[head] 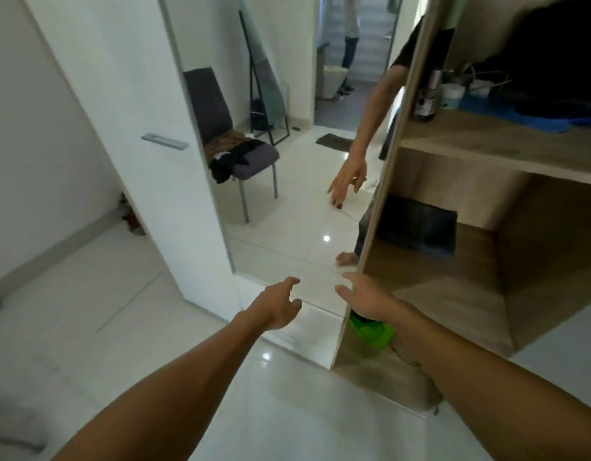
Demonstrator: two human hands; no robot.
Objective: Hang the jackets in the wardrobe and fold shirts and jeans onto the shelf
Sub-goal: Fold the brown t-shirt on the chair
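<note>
Both my arms reach forward and down in front of the open wardrobe (380, 201). My left hand (277, 307) hangs over the white floor with loosely bent fingers and holds nothing. My right hand (363, 294) is spread near the bottom edge of the wardrobe's side panel, also with nothing in it. A dark folded garment (417, 224) lies on the wardrobe's lower floor. On the wooden shelf (470, 144) above lie blue cloth (520, 118) and dark clothes (553, 68). The mirror door (287, 111) reflects a chair with dark and brown clothes (231, 154) piled on it.
A green item (372, 332) sits low at the wardrobe's base under my right forearm. Bottles and a jar (433, 98) stand at the shelf's left end. A white door with a metal handle (164, 141) is on the left. Glossy white tiles (121, 311) cover the floor.
</note>
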